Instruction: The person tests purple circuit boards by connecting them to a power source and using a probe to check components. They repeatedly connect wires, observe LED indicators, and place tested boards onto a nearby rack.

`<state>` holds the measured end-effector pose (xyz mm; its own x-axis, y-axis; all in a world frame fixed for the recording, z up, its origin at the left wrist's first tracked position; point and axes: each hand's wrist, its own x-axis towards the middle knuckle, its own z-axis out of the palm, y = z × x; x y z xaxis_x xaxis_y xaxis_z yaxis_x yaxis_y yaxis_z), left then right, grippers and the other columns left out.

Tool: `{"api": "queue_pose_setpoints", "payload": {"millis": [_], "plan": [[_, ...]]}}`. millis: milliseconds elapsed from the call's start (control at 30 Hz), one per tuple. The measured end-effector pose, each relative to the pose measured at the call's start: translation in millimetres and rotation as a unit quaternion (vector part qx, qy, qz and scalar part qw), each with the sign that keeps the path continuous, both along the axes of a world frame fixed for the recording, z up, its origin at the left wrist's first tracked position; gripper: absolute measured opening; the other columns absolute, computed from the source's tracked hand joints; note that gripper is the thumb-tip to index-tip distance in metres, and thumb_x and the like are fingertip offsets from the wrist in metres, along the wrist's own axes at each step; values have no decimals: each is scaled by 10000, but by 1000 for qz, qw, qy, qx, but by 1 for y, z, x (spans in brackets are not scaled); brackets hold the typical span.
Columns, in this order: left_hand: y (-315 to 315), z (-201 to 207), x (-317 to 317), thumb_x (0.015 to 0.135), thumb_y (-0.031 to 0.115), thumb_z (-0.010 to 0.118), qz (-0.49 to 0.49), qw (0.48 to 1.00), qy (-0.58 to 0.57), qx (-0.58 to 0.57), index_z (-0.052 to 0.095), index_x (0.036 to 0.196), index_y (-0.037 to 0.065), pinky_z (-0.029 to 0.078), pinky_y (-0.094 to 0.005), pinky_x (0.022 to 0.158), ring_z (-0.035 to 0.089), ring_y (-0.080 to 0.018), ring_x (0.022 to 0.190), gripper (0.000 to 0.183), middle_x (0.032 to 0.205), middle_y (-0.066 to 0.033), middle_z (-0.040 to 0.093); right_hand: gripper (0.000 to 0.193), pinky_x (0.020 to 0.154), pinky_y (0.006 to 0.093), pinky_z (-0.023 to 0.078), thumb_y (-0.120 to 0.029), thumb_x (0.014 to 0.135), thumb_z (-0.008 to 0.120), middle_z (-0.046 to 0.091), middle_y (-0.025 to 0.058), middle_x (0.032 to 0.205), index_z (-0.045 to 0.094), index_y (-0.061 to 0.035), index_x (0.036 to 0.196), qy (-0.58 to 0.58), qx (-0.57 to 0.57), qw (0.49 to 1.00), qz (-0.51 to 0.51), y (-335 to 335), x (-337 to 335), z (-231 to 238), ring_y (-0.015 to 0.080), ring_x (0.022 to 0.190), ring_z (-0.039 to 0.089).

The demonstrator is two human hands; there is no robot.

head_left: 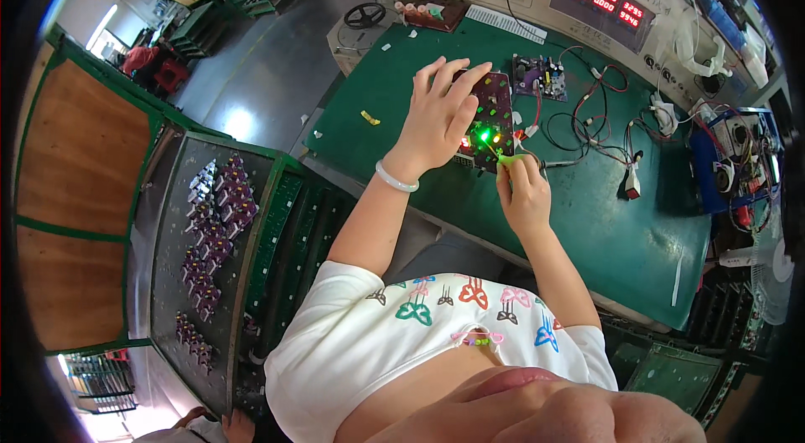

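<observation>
Two hands on one circuit board (493, 99), and it's live: green light (485, 136) and yellow light (496, 139) lit, small red display (465, 143) glowing at its lower left edge. Board is at the green counter (620, 250), between the hands, just beside a second board (541, 76).

Left hand (428, 120): fingers spread, not clenched, over the board's left side. Can't tell if they press on it or only steady it.

Right hand (528, 191): fingers pinched on a yellow-green piece (504, 159) at the board's lower right edge. Too small to say what it is.

Status: power-up looks done, going by the lights. Work at the board's lower end looks in hand, not finished; both hands are on or right over it. Can't read a result off the board. Instrument panel (599, 0) behind is on, red digits showing. Releasing the piece and clearing the board away are not yet done.

Second board lies on the counter among loose wires (595, 116), no hand on it. Can't tell if it's a fixture or another unit.

Many more boards (220, 225) sit in rows on the side counter (270, 179) at left. Whether those are finished or waiting, the view doesn't show.
</observation>
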<state>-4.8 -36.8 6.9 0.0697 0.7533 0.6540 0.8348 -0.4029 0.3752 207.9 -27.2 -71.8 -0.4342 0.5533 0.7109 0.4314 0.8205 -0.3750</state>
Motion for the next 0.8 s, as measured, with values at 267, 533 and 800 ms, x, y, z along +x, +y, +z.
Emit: {"api": "queue_pose_setpoints", "payload": {"millis": [267,533,800], "plan": [[5,-2,-2,1059,313,460,-23,999,13,42,567,1434,147,307,-514,1157,409,-407,1325,424,1400,-143,546,167,833,473,461,9,849,642,585,171,1019,591,-30,1003,-8,-54,995,-78,24,122,-10,387,963,572],[0,-10,-10,1076,303,456,-39,998,-28,46,547,1458,98,264,-483,1202,408,-393,1422,443,1532,-165,494,281,595,299,425,-241,949,734,621,87,680,692,-91,1183,-40,-267,927,-261,89,248,0,140,607,537],[-4,-13,-7,1086,317,419,-58,996,-58,41,542,1449,50,231,-449,1232,341,-364,1508,467,1564,-163,466,220,761,434,541,-254,988,665,740,149,1005,701,-134,1169,-186,-160,954,-171,108,265,-38,371,943,710]]}}
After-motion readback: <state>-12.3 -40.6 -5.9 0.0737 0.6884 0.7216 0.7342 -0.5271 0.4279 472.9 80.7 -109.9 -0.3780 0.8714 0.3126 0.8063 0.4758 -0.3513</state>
